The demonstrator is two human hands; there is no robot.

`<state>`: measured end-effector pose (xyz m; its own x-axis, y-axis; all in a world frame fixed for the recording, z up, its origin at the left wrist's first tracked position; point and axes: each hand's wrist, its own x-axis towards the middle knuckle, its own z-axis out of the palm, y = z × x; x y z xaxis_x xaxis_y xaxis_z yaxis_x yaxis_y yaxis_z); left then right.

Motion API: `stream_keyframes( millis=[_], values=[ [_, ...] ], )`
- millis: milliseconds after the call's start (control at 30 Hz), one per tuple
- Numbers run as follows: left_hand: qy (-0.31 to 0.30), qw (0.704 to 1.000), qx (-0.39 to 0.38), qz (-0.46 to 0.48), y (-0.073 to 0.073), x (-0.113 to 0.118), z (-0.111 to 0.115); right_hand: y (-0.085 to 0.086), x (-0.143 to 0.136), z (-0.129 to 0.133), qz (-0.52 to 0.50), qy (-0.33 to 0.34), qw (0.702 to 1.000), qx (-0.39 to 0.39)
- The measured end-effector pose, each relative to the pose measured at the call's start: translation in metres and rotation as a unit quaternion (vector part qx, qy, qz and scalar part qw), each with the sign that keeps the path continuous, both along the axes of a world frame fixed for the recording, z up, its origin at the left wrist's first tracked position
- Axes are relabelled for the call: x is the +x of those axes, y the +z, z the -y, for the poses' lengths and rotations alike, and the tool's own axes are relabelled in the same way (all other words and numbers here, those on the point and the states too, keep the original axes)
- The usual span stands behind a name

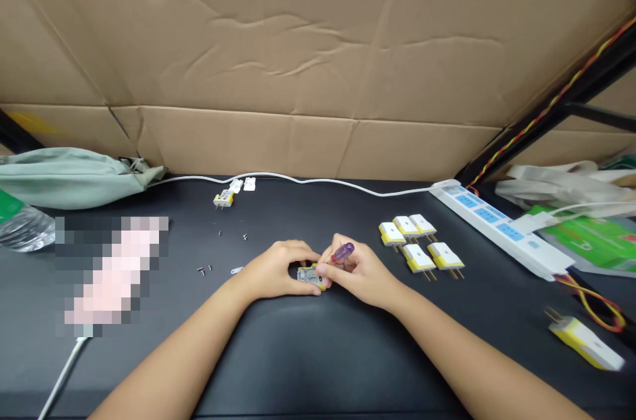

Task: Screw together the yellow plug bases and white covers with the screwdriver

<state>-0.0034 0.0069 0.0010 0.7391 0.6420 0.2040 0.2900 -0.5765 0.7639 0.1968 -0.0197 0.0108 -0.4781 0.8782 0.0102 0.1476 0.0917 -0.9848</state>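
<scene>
My left hand (276, 269) is closed around the edges of an opened plug housing (308, 275), yellow-rimmed with a grey inside, lying low over the black table. My right hand (364, 276) grips a small screwdriver (344, 252) with a purple see-through handle that tilts up to the right. Fingers cover the screwdriver's tip, so its contact with the housing is hidden. Left of my left hand lie a small pale flat piece (237, 270) and a few loose screws (203, 270). Further back are more tiny metal parts (245, 236).
Several white-and-yellow plugs (418, 257) are grouped to the right, with another plug (589, 342) near the right edge. A white power strip (497, 224) lies beyond them. Back left stand an open plug (223, 199), white covers (250, 183) and a pale green pouch (74, 175). A cardboard wall (318, 62) closes the rear.
</scene>
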Motion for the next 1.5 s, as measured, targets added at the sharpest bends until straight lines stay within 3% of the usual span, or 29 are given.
stream_keyframes(
  millis=[100, 200, 367, 600, 800, 967, 1200, 1333, 1500],
  values=[
    [0.009, 1.000, -0.005, 0.001, -0.002, -0.001, 0.000, 0.000, 0.003, -0.001, -0.056, 0.031, 0.997, -0.048],
    [0.010, 1.000, -0.008, 0.011, -0.004, -0.001, 0.000, -0.001, 0.006, -0.005, -0.051, 0.037, 0.997, -0.043],
    [0.013, 1.000, -0.016, 0.014, -0.004, 0.000, 0.000, -0.006, 0.008, -0.010, 0.035, -0.033, 0.998, 0.029],
    [0.009, 1.000, -0.017, 0.010, -0.002, 0.000, 0.000, -0.017, -0.002, -0.008, 0.039, -0.099, 0.990, 0.091],
    [0.006, 1.000, -0.021, 0.014, -0.001, 0.000, 0.000, -0.012, -0.003, -0.004, 0.007, -0.062, 0.998, 0.029],
    [0.007, 1.000, -0.021, 0.018, -0.002, 0.000, 0.000, -0.005, 0.001, -0.004, 0.028, -0.021, 0.997, 0.075],
    [0.011, 1.000, -0.022, 0.009, -0.002, -0.001, 0.000, -0.014, 0.003, -0.008, 0.104, -0.083, 0.979, 0.158],
    [0.007, 1.000, -0.023, 0.004, -0.001, -0.001, 0.000, -0.011, 0.000, -0.005, 0.101, -0.050, 0.970, 0.213],
    [0.006, 1.000, -0.030, 0.007, 0.000, -0.001, -0.001, -0.007, -0.002, -0.003, 0.108, -0.026, 0.980, 0.164]
  ],
)
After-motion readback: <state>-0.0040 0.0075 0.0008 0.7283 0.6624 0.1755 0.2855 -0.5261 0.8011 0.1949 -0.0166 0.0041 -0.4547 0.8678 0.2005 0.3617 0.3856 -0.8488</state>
